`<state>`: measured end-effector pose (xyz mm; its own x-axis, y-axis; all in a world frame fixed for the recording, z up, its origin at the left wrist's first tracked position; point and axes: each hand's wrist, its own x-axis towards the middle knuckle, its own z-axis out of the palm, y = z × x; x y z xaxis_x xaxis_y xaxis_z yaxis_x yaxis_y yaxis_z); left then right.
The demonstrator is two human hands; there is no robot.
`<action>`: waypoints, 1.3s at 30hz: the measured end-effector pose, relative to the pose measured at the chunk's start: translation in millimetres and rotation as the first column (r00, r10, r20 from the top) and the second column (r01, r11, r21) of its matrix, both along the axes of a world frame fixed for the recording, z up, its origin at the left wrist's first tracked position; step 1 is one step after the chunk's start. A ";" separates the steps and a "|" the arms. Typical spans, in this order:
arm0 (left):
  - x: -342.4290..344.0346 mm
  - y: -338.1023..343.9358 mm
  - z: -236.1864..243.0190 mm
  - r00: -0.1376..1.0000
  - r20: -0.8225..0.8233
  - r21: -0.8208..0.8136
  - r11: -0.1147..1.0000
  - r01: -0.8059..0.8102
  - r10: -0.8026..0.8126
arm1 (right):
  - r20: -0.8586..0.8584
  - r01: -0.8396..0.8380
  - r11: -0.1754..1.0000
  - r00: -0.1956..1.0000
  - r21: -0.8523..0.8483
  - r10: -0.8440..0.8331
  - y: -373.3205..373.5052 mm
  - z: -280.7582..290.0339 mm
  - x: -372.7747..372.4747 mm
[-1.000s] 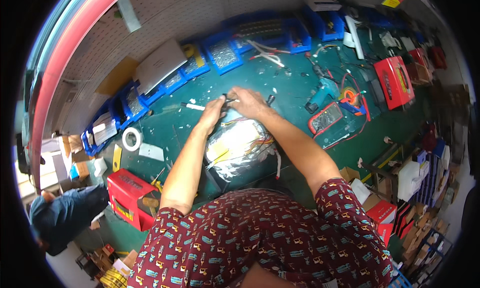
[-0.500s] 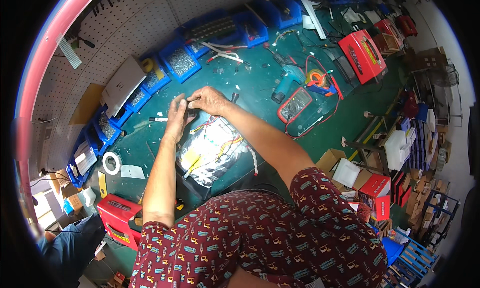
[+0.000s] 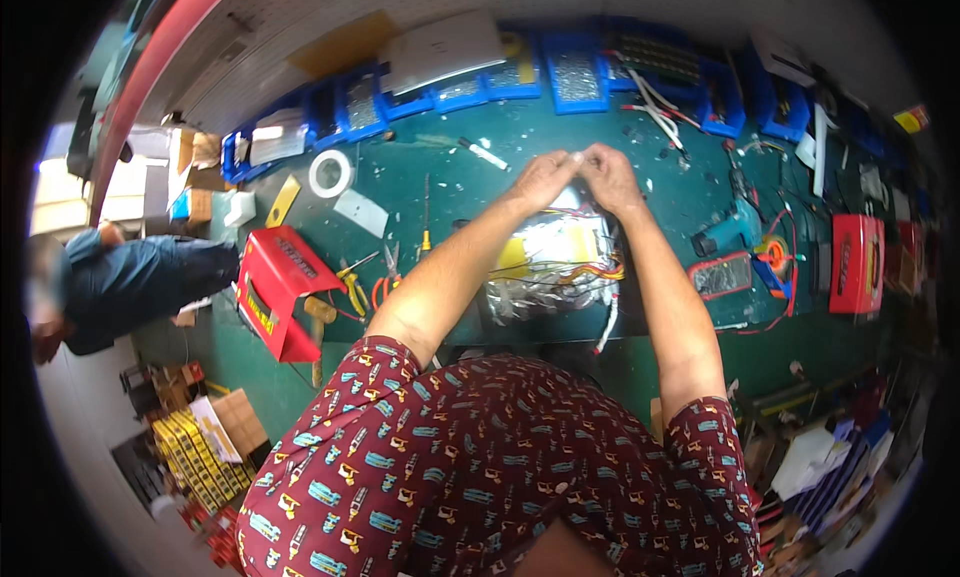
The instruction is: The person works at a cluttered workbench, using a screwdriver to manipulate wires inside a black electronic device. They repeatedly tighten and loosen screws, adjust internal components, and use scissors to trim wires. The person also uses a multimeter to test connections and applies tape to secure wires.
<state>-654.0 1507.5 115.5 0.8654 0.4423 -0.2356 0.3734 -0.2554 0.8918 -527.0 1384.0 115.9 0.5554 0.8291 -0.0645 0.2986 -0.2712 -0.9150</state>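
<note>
Behind the green workbench stands a greyish perforated wall panel, its holes faint and blurred; a red post slants across the upper left. Farther left is white glare, too washed out to tell whether a window. Strong light pools mid-bench, and green floor shows at lower left

On my feed, glare whitens the silvery bundle, detail looks soft, and edges bend into black.
</note>
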 end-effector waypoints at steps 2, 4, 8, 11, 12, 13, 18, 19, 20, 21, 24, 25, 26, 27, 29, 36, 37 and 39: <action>-15.5 0.0 15.7 0.999 -0.019 -0.023 0.999 0.033 -0.033 | 0.060 0.024 0.994 0.998 -0.105 -0.018 1.9 4.2 -4.9; -20.3 2.4 26.1 1.000 -0.024 -0.006 1.000 0.012 -0.012 | 0.143 0.041 0.985 0.990 -0.165 -0.017 7.7 16.5 -12.4; -4.8 13.1 26.4 0.980 -0.171 0.109 0.987 0.119 -0.099 | 0.206 0.067 0.975 0.978 -0.212 -0.022 8.3 26.8 -22.6; -1.4 -4.4 39.9 0.968 -0.244 0.212 0.977 -0.006 0.059 | 0.251 0.071 0.977 0.968 -0.203 -0.018 6.7 24.4 -19.9; -2.6 -7.3 42.4 0.959 -0.270 0.230 0.973 -0.024 0.088 | 0.239 0.063 0.967 0.971 -0.247 -0.002 8.1 25.1 -18.7; -3.0 -9.2 44.5 0.957 -0.274 0.233 0.972 -0.029 0.094 | 0.226 0.054 0.955 0.974 -0.292 0.014 8.2 26.7 -18.7; -8.7 -11.4 77.6 0.947 -0.322 0.214 0.974 0.075 -0.002 | 0.218 0.066 0.969 0.976 -0.240 -0.012 6.7 12.2 -13.5; -11.4 -12.6 81.0 0.946 -0.322 0.195 0.975 0.103 -0.036 | 0.223 0.063 0.971 0.975 -0.229 -0.011 7.6 11.5 -15.0; -12.6 -28.2 78.1 0.976 -0.192 0.173 0.976 0.134 -0.100 | 0.443 0.077 0.946 0.894 -0.314 0.074 14.4 33.1 -32.6; -12.2 -53.7 78.9 0.980 -0.047 0.161 0.967 0.199 -0.194 | 0.321 0.168 0.906 0.946 -0.388 -0.039 20.9 39.8 -34.0; -53.7 -92.8 168.5 0.839 0.501 0.241 0.966 0.097 -0.210 | 0.378 0.132 0.918 0.925 -0.375 0.022 21.5 37.6 -37.9; -64.6 -87.7 174.0 0.815 0.576 0.080 0.996 0.023 -0.066 | 0.352 0.124 0.942 0.936 -0.312 -0.007 18.1 27.2 -29.7; -76.1 -72.0 159.7 0.758 0.651 0.127 0.989 -0.076 -0.026 | 0.322 0.126 0.958 0.946 -0.258 -0.038 8.4 14.4 -23.9; -98.6 -49.5 134.3 0.788 0.615 0.147 0.977 -0.153 0.031 | 0.278 0.116 0.973 0.959 -0.198 -0.058 5.1 9.6 -28.5; -146.8 -1.0 101.2 0.951 0.230 0.095 0.968 -0.233 0.206 | 0.400 0.053 0.998 0.916 -0.030 -0.037 -5.9 24.9 -40.7; -263.2 109.2 -38.0 0.927 0.115 0.507 0.781 -0.365 0.358 | 0.566 0.319 0.923 0.730 0.214 -0.384 -55.8 48.8 -129.1; -284.0 107.7 -50.1 0.915 0.171 0.531 0.748 -0.397 0.364 | 0.525 0.350 0.902 0.733 0.252 -0.431 -69.1 47.1 -144.3; -323.6 89.5 -47.9 0.930 -0.009 0.528 0.792 -0.307 0.367 | 0.384 0.444 0.856 0.766 0.266 -0.517 -103.9 42.8 -177.9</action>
